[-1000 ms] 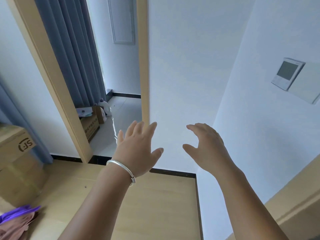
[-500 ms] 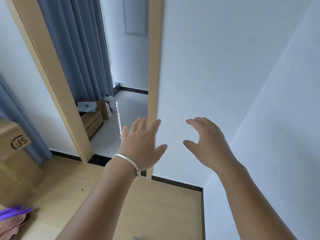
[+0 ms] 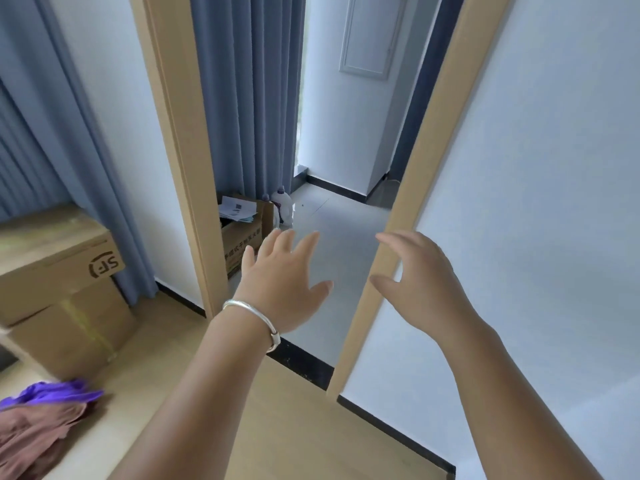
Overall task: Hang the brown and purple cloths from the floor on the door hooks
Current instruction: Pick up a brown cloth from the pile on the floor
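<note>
A purple cloth (image 3: 52, 394) and a brown cloth (image 3: 33, 434) lie bunched together on the wooden floor at the lower left. My left hand (image 3: 282, 282), a silver bangle on its wrist, is held out with fingers spread and holds nothing. To its right, my right hand (image 3: 420, 282) is open too, fingers curled, in front of the white door (image 3: 536, 202) and close to its wooden edge. Both hands are well above and to the right of the cloths. No door hooks are in view.
Stacked cardboard boxes (image 3: 59, 282) stand at the left against a blue curtain (image 3: 242, 98). Through the doorway lie a tiled floor, an open box of papers (image 3: 242, 230) and a white bottle (image 3: 284, 206). The door frame post (image 3: 180, 150) stands left of the opening.
The view has swung left, so the doorway and the cloths show more. Both hands stay open and raised, with the door edge now passing behind my right hand.
</note>
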`<state>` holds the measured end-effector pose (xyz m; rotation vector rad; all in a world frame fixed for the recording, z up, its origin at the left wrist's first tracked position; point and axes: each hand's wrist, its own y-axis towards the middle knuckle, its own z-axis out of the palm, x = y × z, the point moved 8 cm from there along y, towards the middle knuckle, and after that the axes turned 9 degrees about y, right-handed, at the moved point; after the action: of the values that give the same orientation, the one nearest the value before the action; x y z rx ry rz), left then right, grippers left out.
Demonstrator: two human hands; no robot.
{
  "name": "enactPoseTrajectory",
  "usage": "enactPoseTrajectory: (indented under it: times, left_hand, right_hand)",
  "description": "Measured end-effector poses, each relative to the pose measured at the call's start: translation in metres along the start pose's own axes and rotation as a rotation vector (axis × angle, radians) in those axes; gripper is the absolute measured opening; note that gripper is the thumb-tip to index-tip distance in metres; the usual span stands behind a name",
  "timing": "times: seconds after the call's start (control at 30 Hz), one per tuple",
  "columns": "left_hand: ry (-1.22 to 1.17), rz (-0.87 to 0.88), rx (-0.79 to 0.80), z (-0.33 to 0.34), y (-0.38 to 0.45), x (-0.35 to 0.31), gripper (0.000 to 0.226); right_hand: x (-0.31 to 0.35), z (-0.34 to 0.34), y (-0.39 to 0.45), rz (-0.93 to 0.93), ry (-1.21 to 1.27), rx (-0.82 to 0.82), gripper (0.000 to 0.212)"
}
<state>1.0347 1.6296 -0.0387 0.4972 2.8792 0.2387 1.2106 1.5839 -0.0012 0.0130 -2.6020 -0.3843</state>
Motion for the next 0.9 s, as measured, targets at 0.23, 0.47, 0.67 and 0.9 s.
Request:
enactPoseTrajectory:
  times: [0.23, 0.47, 0.67, 0.9]
  left_hand:
    - [0.04, -0.249, -0.012, 0.002, 0.002, 0.105, 0.075]
    - [0.058, -0.565, 0.008, -0.001, -0.021, 0.213, 0.072]
    - [0.129, -0.808, -0.01, -0.012, -0.022, 0.286, 0.074]
    - [0.201, -1.094, -0.039, -0.024, -0.033, 0.35, 0.072]
  right_hand:
    - [0.065, 0.084, 0.073, -0.208, 0.075, 0.136, 0.057]
    - [0.147, 0.182, 0.131, -0.431, 0.157, 0.33, 0.055]
    - [0.212, 0.249, 0.186, -0.633, 0.216, 0.471, 0.054]
    - [0.287, 0.321, 0.227, -0.854, 0.274, 0.669, 0.051]
